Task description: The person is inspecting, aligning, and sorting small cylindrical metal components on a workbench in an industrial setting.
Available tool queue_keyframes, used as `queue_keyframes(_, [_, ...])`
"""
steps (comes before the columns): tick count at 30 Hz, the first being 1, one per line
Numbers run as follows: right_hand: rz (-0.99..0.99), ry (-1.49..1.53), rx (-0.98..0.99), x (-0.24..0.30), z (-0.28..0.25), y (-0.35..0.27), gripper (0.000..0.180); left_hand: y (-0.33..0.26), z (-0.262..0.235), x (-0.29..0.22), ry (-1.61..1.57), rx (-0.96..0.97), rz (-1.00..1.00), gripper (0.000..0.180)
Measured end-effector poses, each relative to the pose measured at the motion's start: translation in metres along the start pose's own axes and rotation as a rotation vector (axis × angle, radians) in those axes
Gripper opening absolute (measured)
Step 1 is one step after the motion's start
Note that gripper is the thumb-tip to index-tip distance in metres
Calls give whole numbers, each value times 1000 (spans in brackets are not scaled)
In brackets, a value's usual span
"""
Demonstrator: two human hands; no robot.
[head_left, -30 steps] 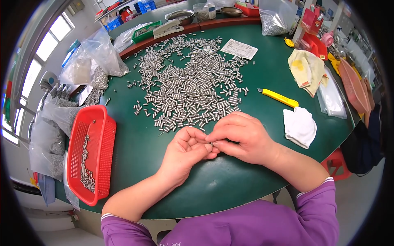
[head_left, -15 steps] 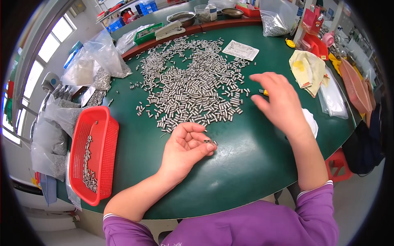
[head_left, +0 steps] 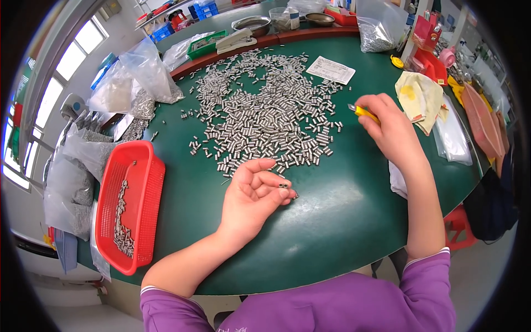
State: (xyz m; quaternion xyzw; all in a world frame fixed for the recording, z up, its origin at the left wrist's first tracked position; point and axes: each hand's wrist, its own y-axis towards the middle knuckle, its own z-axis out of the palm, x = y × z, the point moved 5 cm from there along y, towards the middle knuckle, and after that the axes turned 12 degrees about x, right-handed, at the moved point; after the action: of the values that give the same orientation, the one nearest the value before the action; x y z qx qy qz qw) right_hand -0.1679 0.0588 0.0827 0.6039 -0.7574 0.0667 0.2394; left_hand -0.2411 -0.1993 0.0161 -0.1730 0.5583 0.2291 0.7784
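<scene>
My left hand [head_left: 250, 198] is closed near the front of the table, palm up. Between thumb and fingers it pinches small metal tubes [head_left: 282, 186], their dark open ends showing at the thumb tip. Another small metal piece [head_left: 295, 196] shows by the fingertips; I cannot tell whether it is held. My right hand [head_left: 390, 126], raised at the right, grips a small yellow-handled tool [head_left: 367, 114] whose short metal tip points left. Beyond the left hand, a wide pile of short silver metal tubes [head_left: 265, 119] spreads over the green table [head_left: 326, 221].
A red basket [head_left: 157, 199] holding some metal tubes stands at left, beside filled plastic bags [head_left: 69, 182]. A printed paper slip [head_left: 331, 69] lies behind the pile. On the right are a pale yellow-stained cloth [head_left: 418, 102], flat plastic bags [head_left: 451, 135] and a white cloth [head_left: 397, 180] under the right forearm.
My right hand has closed on the yellow-handled tool that lay on the table and holds it. My left hand keeps its pinch almost in place. The whole view has shifted slightly.
</scene>
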Motion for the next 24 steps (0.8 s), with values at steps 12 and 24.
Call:
queue_keyframes(12, [-628, 319, 170, 84, 46, -36, 27, -2, -3, -11, 276, -13, 233, 57])
queue_keyframes(24, [-625, 294, 165, 86, 54, -39, 26, -5, 3, -18, 618, 40, 393, 59])
